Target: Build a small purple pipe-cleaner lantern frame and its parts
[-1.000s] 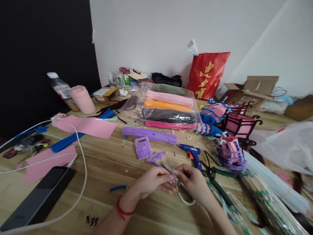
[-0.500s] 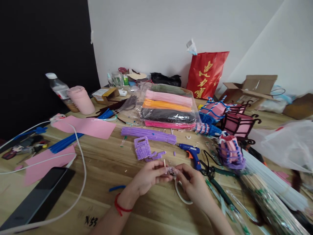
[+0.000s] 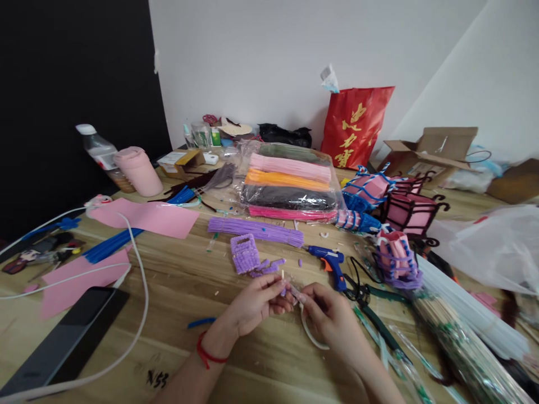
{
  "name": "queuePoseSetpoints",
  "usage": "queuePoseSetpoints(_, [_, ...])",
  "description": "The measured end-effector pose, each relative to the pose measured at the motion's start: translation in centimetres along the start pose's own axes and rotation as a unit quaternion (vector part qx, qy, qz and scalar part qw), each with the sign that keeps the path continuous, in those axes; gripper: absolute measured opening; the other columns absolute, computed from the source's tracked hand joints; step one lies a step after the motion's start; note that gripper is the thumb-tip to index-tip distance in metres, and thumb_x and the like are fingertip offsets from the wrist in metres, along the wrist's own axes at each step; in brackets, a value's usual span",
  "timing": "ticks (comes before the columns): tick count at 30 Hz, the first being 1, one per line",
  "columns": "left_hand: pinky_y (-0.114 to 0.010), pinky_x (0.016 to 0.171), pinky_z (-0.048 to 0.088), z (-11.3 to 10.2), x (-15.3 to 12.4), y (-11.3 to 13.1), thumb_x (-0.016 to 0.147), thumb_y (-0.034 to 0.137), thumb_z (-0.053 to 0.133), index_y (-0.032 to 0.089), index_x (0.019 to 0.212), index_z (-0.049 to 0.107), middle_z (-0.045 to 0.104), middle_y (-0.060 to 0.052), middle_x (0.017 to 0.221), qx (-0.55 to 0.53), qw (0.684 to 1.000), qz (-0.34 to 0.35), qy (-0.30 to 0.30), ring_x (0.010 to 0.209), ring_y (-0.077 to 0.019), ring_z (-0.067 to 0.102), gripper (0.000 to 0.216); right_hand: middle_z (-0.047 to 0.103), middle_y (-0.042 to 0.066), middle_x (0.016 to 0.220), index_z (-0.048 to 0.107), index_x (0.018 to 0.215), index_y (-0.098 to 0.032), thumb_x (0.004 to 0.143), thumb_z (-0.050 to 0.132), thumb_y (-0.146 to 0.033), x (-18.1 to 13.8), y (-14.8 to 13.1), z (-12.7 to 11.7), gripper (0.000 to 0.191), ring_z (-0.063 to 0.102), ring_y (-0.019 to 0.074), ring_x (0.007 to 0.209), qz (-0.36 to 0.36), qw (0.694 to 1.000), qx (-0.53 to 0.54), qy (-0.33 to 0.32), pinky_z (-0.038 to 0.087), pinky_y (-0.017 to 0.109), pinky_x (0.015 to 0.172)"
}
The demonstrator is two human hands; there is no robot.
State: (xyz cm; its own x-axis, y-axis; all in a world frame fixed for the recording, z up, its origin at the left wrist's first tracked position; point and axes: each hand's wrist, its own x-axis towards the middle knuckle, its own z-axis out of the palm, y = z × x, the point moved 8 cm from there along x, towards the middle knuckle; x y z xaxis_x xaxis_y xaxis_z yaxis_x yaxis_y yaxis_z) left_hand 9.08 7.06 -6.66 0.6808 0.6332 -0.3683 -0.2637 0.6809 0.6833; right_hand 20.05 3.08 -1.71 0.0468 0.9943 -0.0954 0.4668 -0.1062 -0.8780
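My left hand (image 3: pixel 260 302), with a red string on its wrist, is closed in a pinch on a small stick (image 3: pixel 283 275) with a bit of purple pipe cleaner at its lower end. A short, pale lilac strip (image 3: pixel 296 294) spans the gap between my hands. My right hand (image 3: pixel 329 315) pinches that strip's near end; what it is made of cannot be told. Under my right fingers lies a white ring-like band (image 3: pixel 310 334), partly hidden. Just beyond my hands sit a purple woven pipe-cleaner piece (image 3: pixel 245 255) and cut purple bits (image 3: pixel 269 267).
A blue glue gun (image 3: pixel 330 262) and pliers (image 3: pixel 362 293) lie right of centre. Purple pipe cleaners (image 3: pixel 256 231) lie behind, before a bag of coloured bundles (image 3: pixel 290 182). Small lanterns (image 3: pixel 398 258) and wrapped sticks (image 3: pixel 463 336) crowd the right. A phone (image 3: pixel 67 342) and white cable (image 3: pixel 145 280) are left.
The pale strip between my hands now shows stretched out straighter, and my left fingers have shifted around the small stick. My right hand stays almost in place. The table things have not moved.
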Motion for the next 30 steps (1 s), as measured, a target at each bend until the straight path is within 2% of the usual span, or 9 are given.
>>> queuePoseSetpoints(4, [-0.018,0.051,0.034,0.0,-0.1,0.2,0.066,0.028,0.077,0.013,0.076,0.060,0.059,0.001,0.063,-0.032,0.999,0.013,-0.012,0.053,-0.0056,0.052,0.025,0.048,-0.002,0.059,0.054,0.070,-0.018,0.088,0.042,-0.049,-0.2,-0.6,0.1,0.038,0.042,0.0115,0.052,0.003,0.997,0.066,-0.041,0.033,0.022,0.050])
queuePoseSetpoints(7, [-0.019,0.053,0.034,-0.1,-0.1,0.1,0.064,0.029,0.078,0.012,0.072,0.059,0.058,0.001,0.061,-0.015,1.000,0.008,-0.015,0.053,-0.0062,0.051,0.027,0.043,-0.004,0.057,0.053,0.069,-0.018,0.088,0.042,-0.050,-0.2,-0.5,0.0,0.039,0.039,0.0108,0.050,0.007,0.996,0.074,-0.047,0.031,0.022,0.048])
queuePoseSetpoints(10, [-0.020,0.053,0.034,-0.3,-0.1,0.2,0.065,0.033,0.076,0.013,0.071,0.057,0.058,0.001,0.060,0.061,0.998,0.015,0.003,0.052,-0.0071,0.050,0.028,0.047,-0.002,0.059,0.052,0.068,-0.019,0.089,0.041,-0.048,-0.3,-0.2,0.0,0.037,0.042,0.0121,0.053,0.005,0.998,0.049,-0.041,0.033,0.022,0.050])
queuePoseSetpoints(13, [-0.021,0.050,0.033,-0.6,0.0,0.9,0.067,0.037,0.073,0.015,0.066,0.053,0.057,0.003,0.057,0.157,0.985,0.065,0.041,0.048,-0.0073,0.046,0.029,0.052,0.000,0.061,0.052,0.067,-0.019,0.089,0.041,-0.045,-0.2,0.1,0.2,0.035,0.048,0.0147,0.059,0.005,0.999,0.003,-0.035,0.036,0.024,0.058])
queuePoseSetpoints(16, [-0.020,0.049,0.033,-0.9,0.1,1.8,0.067,0.035,0.071,0.016,0.063,0.052,0.052,0.005,0.053,0.207,0.968,0.115,0.077,0.046,-0.0074,0.044,0.027,0.055,0.001,0.063,0.052,0.069,-0.020,0.089,0.041,-0.043,-0.1,0.6,0.5,0.033,0.050,0.0164,0.062,0.007,0.999,-0.022,-0.029,0.037,0.025,0.061])
queuePoseSetpoints(18, [-0.020,0.049,0.033,-1.0,0.1,2.0,0.067,0.032,0.070,0.016,0.062,0.053,0.052,0.006,0.053,0.230,0.962,0.125,0.078,0.046,-0.0077,0.044,0.024,0.054,0.000,0.062,0.052,0.070,-0.021,0.089,0.041,-0.044,0.0,0.9,0.6,0.032,0.050,0.0164,0.061,0.012,0.999,-0.018,-0.028,0.037,0.025,0.060])
queuePoseSetpoints(23, [-0.021,0.050,0.033,-0.8,0.3,1.3,0.071,0.033,0.066,0.014,0.074,0.065,0.056,0.003,0.056,0.258,0.963,0.076,0.029,0.049,-0.0088,0.046,0.020,0.049,-0.001,0.059,0.050,0.068,-0.020,0.088,0.042,-0.047,0.2,0.9,0.4,0.035,0.046,0.0145,0.057,0.028,0.998,0.047,-0.036,0.034,0.024,0.055])
queuePoseSetpoints(26, [-0.021,0.050,0.031,-0.5,0.4,0.3,0.072,0.035,0.065,0.012,0.068,0.066,0.055,0.002,0.055,0.254,0.967,0.025,-0.014,0.051,-0.0085,0.045,0.023,0.048,-0.002,0.062,0.049,0.068,-0.019,0.088,0.043,-0.046,-0.1,0.4,0.0,0.034,0.044,0.0135,0.058,0.025,0.995,0.088,-0.043,0.034,0.024,0.056])
queuePoseSetpoints(30, [-0.021,0.051,0.031,-0.8,0.6,-0.1,0.071,0.038,0.065,0.013,0.068,0.062,0.055,0.002,0.059,0.221,0.975,0.019,0.009,0.052,-0.0079,0.044,0.026,0.048,-0.002,0.063,0.052,0.069,-0.018,0.087,0.044,-0.046,-0.8,0.4,0.2,0.035,0.045,0.0136,0.061,0.023,0.995,0.080,-0.059,0.034,0.023,0.058])
